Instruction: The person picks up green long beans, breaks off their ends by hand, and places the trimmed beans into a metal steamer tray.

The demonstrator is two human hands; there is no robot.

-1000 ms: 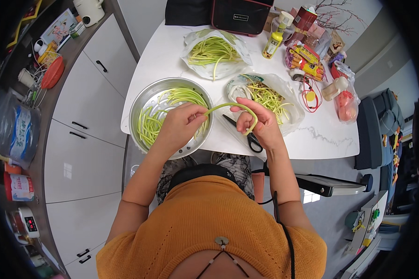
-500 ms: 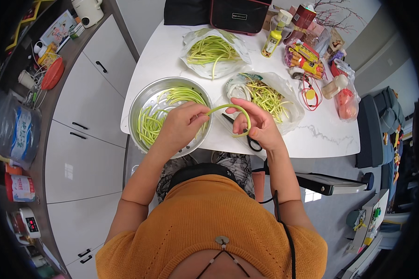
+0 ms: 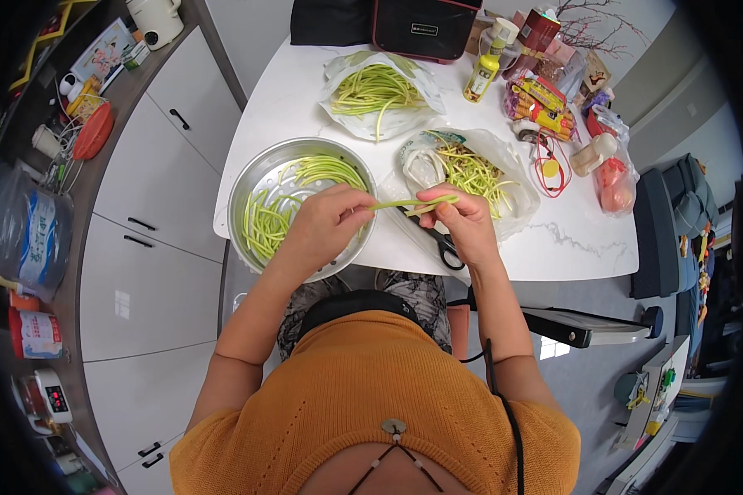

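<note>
— What packaging sits on the white counter [image 3: 570,247]?

— Two clear plastic bags: one [image 3: 380,95] at the far middle, lying open with pale green stalks on it, and another [image 3: 470,173] nearer, just right of the metal bowl. At the far right stands a small yellow bottle with a white cap [image 3: 485,70], beside a dark red carton [image 3: 541,29] and a heap of red-and-yellow snack packets [image 3: 541,103].

— And off to the left?

— A clear bag with a blue-and-white label [image 3: 33,239], a red-and-white tin [image 3: 29,334] below it, and a small white device with a red lit display [image 3: 51,396].
</note>
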